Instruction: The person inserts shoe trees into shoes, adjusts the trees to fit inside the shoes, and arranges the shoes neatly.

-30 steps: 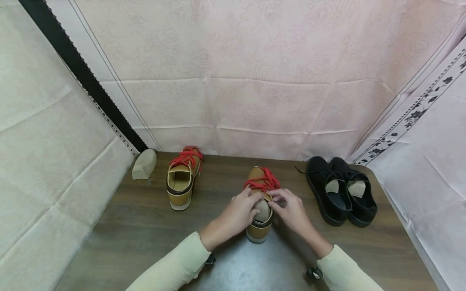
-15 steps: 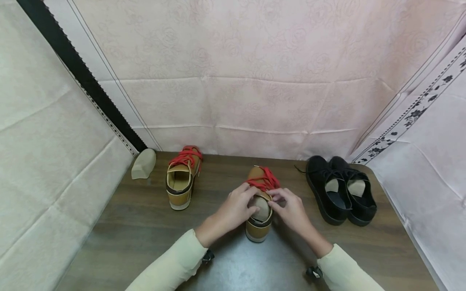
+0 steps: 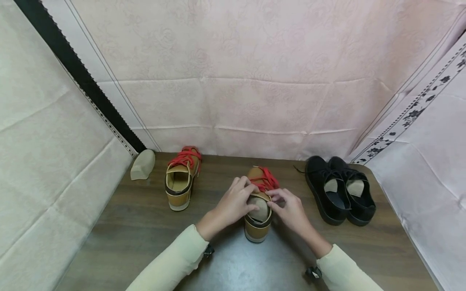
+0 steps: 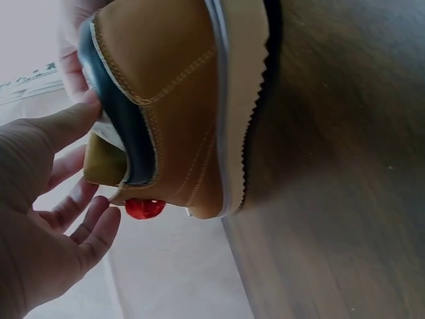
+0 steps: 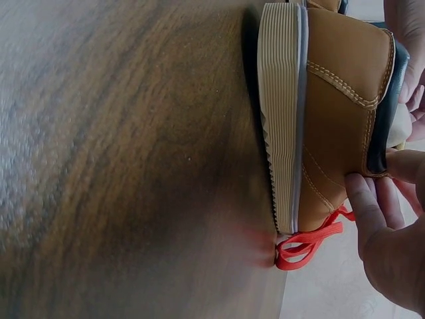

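Observation:
In the head view a tan shoe (image 3: 256, 233) with red laces (image 3: 268, 180) stands upright, toe towards the back, a pale insert (image 3: 259, 211) in its opening. My left hand (image 3: 233, 203) reaches in from the left, fingertips by the tongue and thumb at the insert, with a gap between them. On the other side, my right hand (image 3: 289, 209) pinches the edge of the opening. The right wrist view has its thumb over the dark collar (image 5: 384, 126) and its fingers against the tan side. Spread, loosely bent fingers of the left hand (image 4: 40, 232) show in the left wrist view.
A second tan shoe (image 3: 179, 200) with red laces stands to the left, its opening showing no insert. Beyond it a loose pale insert (image 3: 143, 165) lies by the left cloth. Two black shoes (image 3: 329, 214) holding pale inserts are at the right. Pink patterned cloth (image 3: 233, 105) hangs behind.
My left hand has shifted slightly up and left, its fingers lifting along the tongue and uncovering more of the insert. My right hand keeps its hold on the edge.

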### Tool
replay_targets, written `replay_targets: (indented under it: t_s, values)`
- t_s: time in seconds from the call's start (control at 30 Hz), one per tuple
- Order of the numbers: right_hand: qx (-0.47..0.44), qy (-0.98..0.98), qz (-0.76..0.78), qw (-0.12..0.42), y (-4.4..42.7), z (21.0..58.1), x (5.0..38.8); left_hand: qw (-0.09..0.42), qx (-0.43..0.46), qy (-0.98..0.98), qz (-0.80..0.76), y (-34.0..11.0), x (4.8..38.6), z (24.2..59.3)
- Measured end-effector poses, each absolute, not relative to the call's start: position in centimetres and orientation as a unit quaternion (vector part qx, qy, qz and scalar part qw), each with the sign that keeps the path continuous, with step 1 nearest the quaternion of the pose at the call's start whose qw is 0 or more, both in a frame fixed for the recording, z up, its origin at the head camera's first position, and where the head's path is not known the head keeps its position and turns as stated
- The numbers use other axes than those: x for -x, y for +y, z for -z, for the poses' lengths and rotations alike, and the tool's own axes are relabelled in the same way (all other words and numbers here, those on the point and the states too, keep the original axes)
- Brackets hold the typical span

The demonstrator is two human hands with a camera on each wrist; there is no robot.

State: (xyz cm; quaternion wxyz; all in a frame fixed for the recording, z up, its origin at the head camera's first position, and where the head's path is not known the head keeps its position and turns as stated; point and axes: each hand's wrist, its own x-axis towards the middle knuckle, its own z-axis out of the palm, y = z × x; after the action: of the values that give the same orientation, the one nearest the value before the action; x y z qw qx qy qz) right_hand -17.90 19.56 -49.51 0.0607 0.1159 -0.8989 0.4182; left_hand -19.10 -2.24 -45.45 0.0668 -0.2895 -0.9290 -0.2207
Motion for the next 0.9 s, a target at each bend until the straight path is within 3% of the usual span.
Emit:
replay_targets:
  t_s: [0.9]
  values:
    - [-0.111,-0.891,-0.437,0.052,19.8,49.6,17.9,0.112,0.349,-0.915,0.166,-2.4,20.1,46.7]
